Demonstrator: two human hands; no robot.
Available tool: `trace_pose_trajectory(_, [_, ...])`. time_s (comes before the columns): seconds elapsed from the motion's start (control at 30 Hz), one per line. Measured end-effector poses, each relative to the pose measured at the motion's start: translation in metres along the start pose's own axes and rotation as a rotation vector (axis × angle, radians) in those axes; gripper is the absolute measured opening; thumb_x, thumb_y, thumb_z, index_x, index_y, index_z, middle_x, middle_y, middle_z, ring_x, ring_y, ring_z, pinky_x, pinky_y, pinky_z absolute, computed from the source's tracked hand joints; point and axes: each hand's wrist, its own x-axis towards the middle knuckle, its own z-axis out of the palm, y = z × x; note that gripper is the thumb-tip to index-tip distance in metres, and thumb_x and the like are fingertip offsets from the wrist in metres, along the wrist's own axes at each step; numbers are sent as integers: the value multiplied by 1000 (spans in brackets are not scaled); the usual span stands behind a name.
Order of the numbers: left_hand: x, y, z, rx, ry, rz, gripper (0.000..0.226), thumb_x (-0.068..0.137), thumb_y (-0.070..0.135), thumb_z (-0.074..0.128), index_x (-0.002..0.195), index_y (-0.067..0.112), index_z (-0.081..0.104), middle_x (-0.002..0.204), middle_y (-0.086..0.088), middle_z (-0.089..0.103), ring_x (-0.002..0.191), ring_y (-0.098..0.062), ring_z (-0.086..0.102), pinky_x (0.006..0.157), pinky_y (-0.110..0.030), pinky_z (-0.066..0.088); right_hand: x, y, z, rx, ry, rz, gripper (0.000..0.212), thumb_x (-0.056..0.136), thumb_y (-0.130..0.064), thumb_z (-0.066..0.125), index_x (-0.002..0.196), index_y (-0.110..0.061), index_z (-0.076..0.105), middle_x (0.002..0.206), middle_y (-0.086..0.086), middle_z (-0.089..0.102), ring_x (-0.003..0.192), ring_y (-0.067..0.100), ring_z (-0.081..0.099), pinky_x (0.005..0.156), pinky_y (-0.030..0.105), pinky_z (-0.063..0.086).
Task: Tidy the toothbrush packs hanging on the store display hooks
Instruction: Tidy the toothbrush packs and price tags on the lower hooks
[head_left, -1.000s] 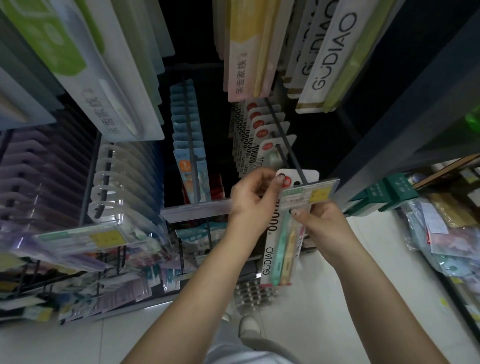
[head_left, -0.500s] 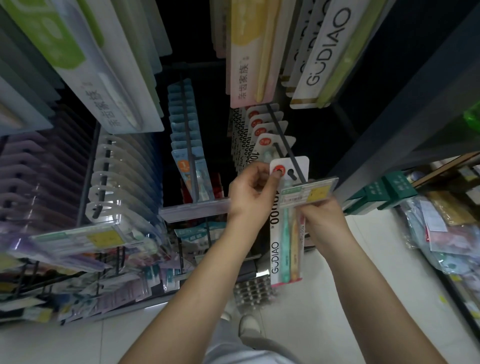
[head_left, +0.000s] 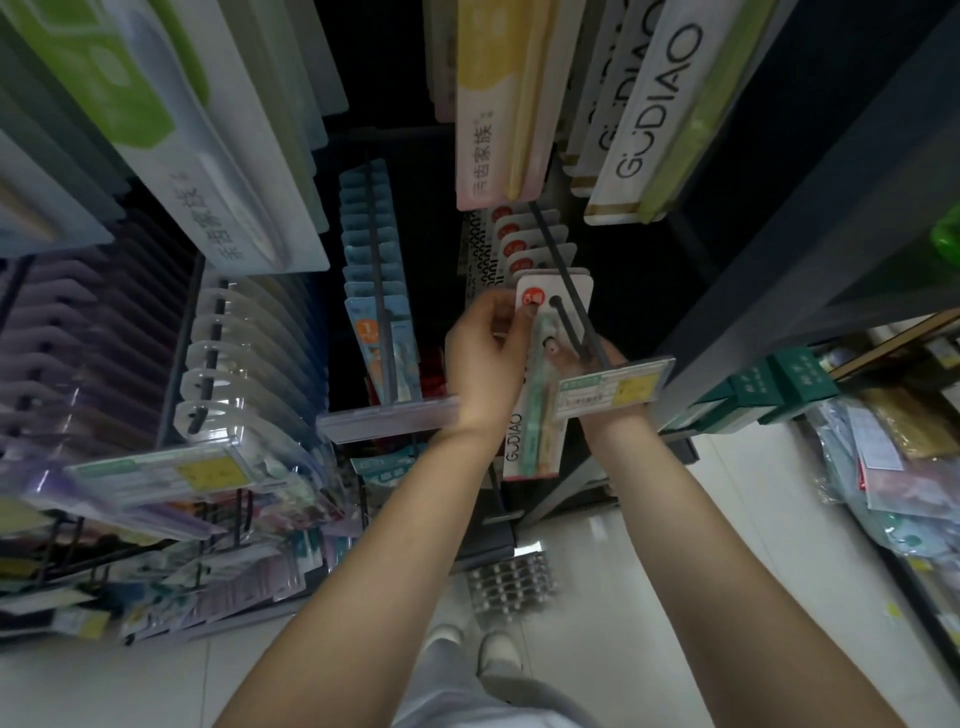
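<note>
your left hand grips the left edge of the front toothbrush pack, thumb and fingers curled round the card near its top, just beside the red round sticker. the pack is white with green and yellow brushes down its face and "gudiao" printed along its left side. its hang hole sits on the dark hook, so the card hangs at the near end of the rod, a little apart from the row of like packs pushed together farther back on the same hook. your right hand is behind the price tag holder at the hook's near tip; one fingertip shows against the pack's right side, but the tag hides the rest, so you cannot tell whether that hand grasps the card or only touches it.

to the left, a second hook carries blue packs with an orange label at the front, ending in a clear tag strip. farther left hangs a row of clear blister packs, and purple ones at the left edge. large packs hang above, lettered "gudiao". below, pale floor tiles and your shoes show.
</note>
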Motion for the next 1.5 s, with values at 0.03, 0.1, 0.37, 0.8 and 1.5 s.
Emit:
trace_pose_trajectory(0.03, [1, 0, 0, 9, -3, 1, 7, 89, 18, 57, 83, 21, 56, 74, 17, 58, 69, 9, 55, 63, -7, 43, 0, -1, 1, 3, -9, 2, 10, 85, -9, 61, 79, -15, 54, 77, -1, 59, 61, 3, 62, 59, 19, 48])
trace_pose_trajectory(0.1, [1, -2, -1, 28, -6, 1, 8, 89, 19, 57, 82, 23, 56, 76, 14, 59, 70, 9, 56, 64, -7, 43, 0, -3, 2, 22, -41, 12, 11, 86, -8, 58, 79, -16, 56, 79, -1, 60, 63, 4, 63, 60, 20, 51])
trace_pose_trajectory(0.37, [-10, -25, -3, 104, -9, -51, 15, 87, 15, 56, 102, 11, 60, 105, -11, 63, 95, -17, 60, 86, -31, 51, -7, 1, 3, -1, -45, 57, 6, 87, -20, 57, 82, -23, 59, 82, -5, 63, 75, 8, 60, 78, 26, 52])
trace_pose_trajectory(0.8, [-79, -41, -53, 247, -191, -130, 49, 92, 20, 51, 138, 21, 35, 133, 11, 40, 127, -7, 38, 105, -16, 28, -48, 46, -5, -318, -15, 89, 65, 85, -24, 62, 142, -19, 29, 148, 5, 35, 135, 20, 34, 96, 25, 28])
trace_pose_trajectory(1.5, [-184, -44, -278, 448, 336, -269, 49, 92, 23, 50, 139, 21, 35, 143, 2, 41, 133, -12, 37, 107, -27, 31, -133, 99, 176, -791, -742, -150, 35, 86, -12, 60, 121, -12, 57, 121, 2, 58, 109, 13, 52, 91, 25, 41])
